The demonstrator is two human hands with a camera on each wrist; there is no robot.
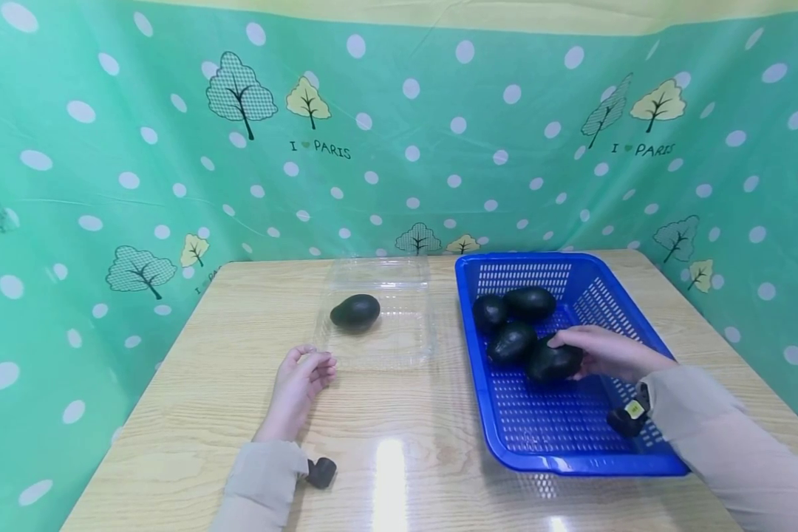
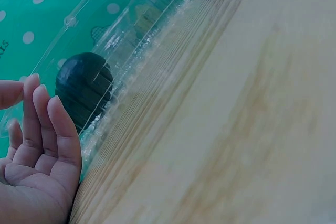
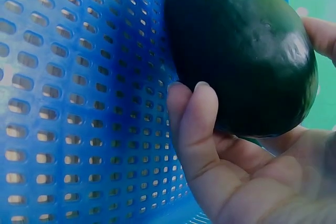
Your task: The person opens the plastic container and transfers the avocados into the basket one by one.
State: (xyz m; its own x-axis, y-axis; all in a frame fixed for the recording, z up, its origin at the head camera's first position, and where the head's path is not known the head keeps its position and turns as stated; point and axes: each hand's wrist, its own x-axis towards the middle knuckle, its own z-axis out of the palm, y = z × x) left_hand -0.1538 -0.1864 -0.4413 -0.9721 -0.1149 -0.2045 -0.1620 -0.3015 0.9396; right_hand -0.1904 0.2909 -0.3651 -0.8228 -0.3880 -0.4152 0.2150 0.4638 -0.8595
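Note:
My right hand (image 1: 601,351) grips a dark avocado (image 1: 553,360) inside the blue basket (image 1: 505,443). In the right wrist view, the thumb and fingers (image 3: 197,124) lie round opposite sides of this avocado (image 3: 241,51). Several more dark avocados, one of them (image 1: 530,303) by the back wall, lie beside it. A single avocado (image 1: 355,313) rests in the clear plastic container (image 1: 399,347) at the table's middle. By that container's front left corner is my left hand (image 1: 301,384), its fingers loosely bent and holding nothing; whether they touch the rim cannot be told.
The wooden table (image 1: 239,318) carries the container at the left of the basket. A green dotted curtain (image 1: 386,148) hangs behind it and at both sides. The container's raised clear lid (image 1: 379,271) stands toward the curtain. Small dark devices, such as this one (image 1: 321,473), sit at both wrists.

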